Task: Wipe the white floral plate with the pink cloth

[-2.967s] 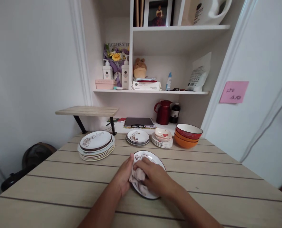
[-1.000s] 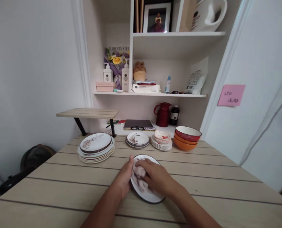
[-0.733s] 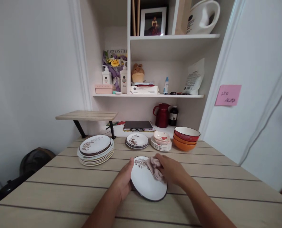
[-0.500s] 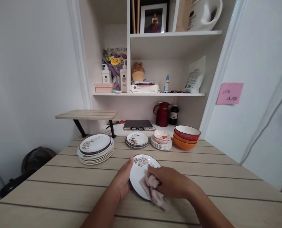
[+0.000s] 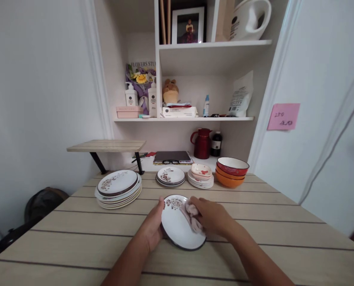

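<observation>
White plate (image 5: 177, 227) | long axis slanting away leftward | left hand (image 5: 152, 228) clasping it | right hand (image 5: 214, 216) pinching cloth (image 5: 192, 217)

The left hand (image 5: 153, 226) and the right hand (image 5: 212, 215) are bare; the left forearm (image 5: 128, 260) and the right forearm (image 5: 254, 252) are bare too, as far as the lower edge of the view; both forearms are slim and smooth in outline, narrowing towards the wrists; the left thumb (image 5: 159, 208) has a rounded tip; the right hand's back is softly rounded, its fingertips hidden.
</observation>
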The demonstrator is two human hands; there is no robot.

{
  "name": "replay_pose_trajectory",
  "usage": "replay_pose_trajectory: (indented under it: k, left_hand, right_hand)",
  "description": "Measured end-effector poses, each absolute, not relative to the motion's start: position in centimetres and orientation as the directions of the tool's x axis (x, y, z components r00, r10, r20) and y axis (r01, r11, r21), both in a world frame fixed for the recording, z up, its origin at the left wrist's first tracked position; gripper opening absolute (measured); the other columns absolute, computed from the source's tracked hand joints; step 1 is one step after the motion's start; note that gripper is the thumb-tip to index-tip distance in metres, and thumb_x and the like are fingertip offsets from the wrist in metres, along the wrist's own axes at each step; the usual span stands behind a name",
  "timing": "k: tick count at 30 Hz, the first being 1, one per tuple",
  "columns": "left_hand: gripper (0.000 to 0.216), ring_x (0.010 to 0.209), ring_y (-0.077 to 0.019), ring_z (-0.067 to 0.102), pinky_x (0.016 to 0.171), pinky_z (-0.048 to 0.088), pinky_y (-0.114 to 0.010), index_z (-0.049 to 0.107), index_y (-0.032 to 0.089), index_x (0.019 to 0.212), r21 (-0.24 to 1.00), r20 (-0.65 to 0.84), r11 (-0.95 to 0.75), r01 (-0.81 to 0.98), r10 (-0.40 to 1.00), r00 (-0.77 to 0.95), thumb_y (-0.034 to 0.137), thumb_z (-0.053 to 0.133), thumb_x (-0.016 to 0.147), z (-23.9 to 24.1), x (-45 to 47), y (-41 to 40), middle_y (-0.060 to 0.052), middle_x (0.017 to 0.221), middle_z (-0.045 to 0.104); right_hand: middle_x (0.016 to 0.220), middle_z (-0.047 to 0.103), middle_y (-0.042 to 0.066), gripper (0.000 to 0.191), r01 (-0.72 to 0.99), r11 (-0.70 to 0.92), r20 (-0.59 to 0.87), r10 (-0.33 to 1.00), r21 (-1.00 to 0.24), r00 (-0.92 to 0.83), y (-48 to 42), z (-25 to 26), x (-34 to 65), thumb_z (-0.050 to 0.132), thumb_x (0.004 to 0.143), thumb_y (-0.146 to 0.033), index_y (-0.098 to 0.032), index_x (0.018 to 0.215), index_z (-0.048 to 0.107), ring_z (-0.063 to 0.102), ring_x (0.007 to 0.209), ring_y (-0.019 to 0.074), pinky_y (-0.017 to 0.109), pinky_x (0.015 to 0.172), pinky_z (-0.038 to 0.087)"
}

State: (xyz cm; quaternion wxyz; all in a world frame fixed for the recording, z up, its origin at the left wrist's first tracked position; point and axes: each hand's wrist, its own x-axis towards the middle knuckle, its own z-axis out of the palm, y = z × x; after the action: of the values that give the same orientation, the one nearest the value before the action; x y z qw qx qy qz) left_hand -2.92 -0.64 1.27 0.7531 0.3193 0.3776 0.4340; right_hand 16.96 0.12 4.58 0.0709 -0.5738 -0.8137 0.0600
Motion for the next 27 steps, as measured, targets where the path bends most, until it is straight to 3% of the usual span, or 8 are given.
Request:
replay_pose_trajectory:
  k: [4, 7, 11, 16, 19, 23, 27]
  left_hand:
    - [0.061, 0.102, -0.0267, 0.061, 0.089, 0.044, -0.039, 0.054, 0.015, 0.119, 0.806, -0.249, 0.399, -0.437, 0.899, 0.36, 0.059, 0.047, 0.078, 1.1, -3.0, -0.5, -0.014, 0.109, 0.067]
    - [0.056, 0.101, -0.0256, 0.062, 0.09, 0.044, -0.038, 0.055, 0.014, 0.118, 0.798, -0.229, 0.38, -0.467, 0.909, 0.349, 0.055, 0.049, 0.08, 1.0, -2.9, -0.5, -0.013, 0.109, 0.067]
    - [0.057, 0.098, -0.0255, 0.063, 0.089, 0.044, -0.038, 0.052, 0.016, 0.121, 0.792, -0.198, 0.363, -0.492, 0.914, 0.355, 0.055, 0.049, 0.08, 1.1, -2.7, -0.6, -0.013, 0.108, 0.067]
    - [0.061, 0.098, -0.0268, 0.062, 0.086, 0.045, -0.038, 0.052, 0.016, 0.122, 0.806, -0.231, 0.377, -0.456, 0.91, 0.344, 0.058, 0.05, 0.078, 1.5, -2.7, -0.9, -0.013, 0.109, 0.067]
    - [0.071, 0.098, -0.0302, 0.062, 0.083, 0.046, -0.042, 0.052, 0.014, 0.122, 0.815, -0.279, 0.408, -0.411, 0.899, 0.338, 0.066, 0.046, 0.074, 1.5, -2.8, -1.0, -0.015, 0.107, 0.067]
    - [0.075, 0.096, -0.0303, 0.063, 0.083, 0.046, -0.043, 0.051, 0.014, 0.122, 0.828, -0.263, 0.385, -0.409, 0.909, 0.323, 0.069, 0.045, 0.072, 1.2, -2.8, -0.8, -0.016, 0.108, 0.066]
    - [0.066, 0.095, -0.0264, 0.064, 0.085, 0.046, -0.039, 0.052, 0.015, 0.122, 0.824, -0.204, 0.347, -0.449, 0.919, 0.337, 0.062, 0.048, 0.075, 0.7, -2.9, -0.5, -0.015, 0.108, 0.067]
  right_hand:
    - [0.096, 0.065, 0.005, 0.031, 0.847, 0.493, -0.022, 0.862, -0.197, -0.507, -1.6, 5.1, 16.7, 0.054, 0.073, -0.027, -0.026, 0.104, 0.053, 0.059, 0.086, 0.0239, 0.027, 0.061, 0.03]
    - [0.101, 0.064, 0.004, 0.033, 0.786, 0.56, 0.055, 0.822, -0.263, -0.567, -2.1, 4.9, 14.9, 0.054, 0.074, -0.03, -0.027, 0.107, 0.052, 0.057, 0.09, 0.0225, 0.027, 0.065, 0.032]
    - [0.113, 0.058, 0.003, 0.042, 0.801, 0.509, 0.187, 0.861, -0.315, -0.473, -1.0, 4.2, 13.0, 0.05, 0.08, -0.033, -0.033, 0.122, 0.044, 0.057, 0.094, 0.0204, 0.027, 0.07, 0.034]
    - [0.112, 0.058, 0.005, 0.048, 0.901, 0.314, 0.194, 0.945, -0.3, -0.264, 0.9, 3.8, 14.0, 0.045, 0.084, -0.029, -0.034, 0.131, 0.036, 0.059, 0.091, 0.0193, 0.026, 0.065, 0.032]
    - [0.105, 0.062, 0.005, 0.04, 0.937, 0.277, 0.133, 0.958, -0.214, -0.253, 0.8, 4.2, 15.7, 0.047, 0.081, -0.028, -0.032, 0.121, 0.045, 0.059, 0.089, 0.0208, 0.026, 0.062, 0.031]
    - [0.091, 0.067, 0.005, 0.022, 0.922, 0.378, -0.014, 0.925, -0.084, -0.381, -0.9, 5.2, 17.3, 0.052, 0.074, -0.026, -0.027, 0.096, 0.057, 0.061, 0.081, 0.0235, 0.026, 0.057, 0.028]
    - [0.088, 0.068, 0.004, 0.019, 0.85, 0.512, 0.004, 0.857, -0.125, -0.516, -2.3, 5.3, 15.9, 0.053, 0.072, -0.025, -0.026, 0.09, 0.059, 0.06, 0.079, 0.0224, 0.026, 0.059, 0.03]
